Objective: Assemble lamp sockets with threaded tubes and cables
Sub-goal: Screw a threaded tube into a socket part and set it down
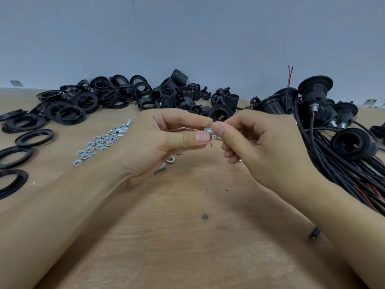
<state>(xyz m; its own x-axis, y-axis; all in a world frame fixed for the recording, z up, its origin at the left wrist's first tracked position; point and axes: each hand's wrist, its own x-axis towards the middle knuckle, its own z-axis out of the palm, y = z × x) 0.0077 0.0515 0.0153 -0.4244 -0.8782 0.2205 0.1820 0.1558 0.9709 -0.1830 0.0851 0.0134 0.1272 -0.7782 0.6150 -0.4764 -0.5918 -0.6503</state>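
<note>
I see my left hand and right hand both pinching a small threaded tube above the wooden table; black rings, nuts and cabled sockets lie before a grey wall.

place: assembly workshop | evidence: wooden bench, socket parts heap, loose nuts

Pale grey wall behind a wooden tabletop, dark crumbs scattered mid-table.
</note>
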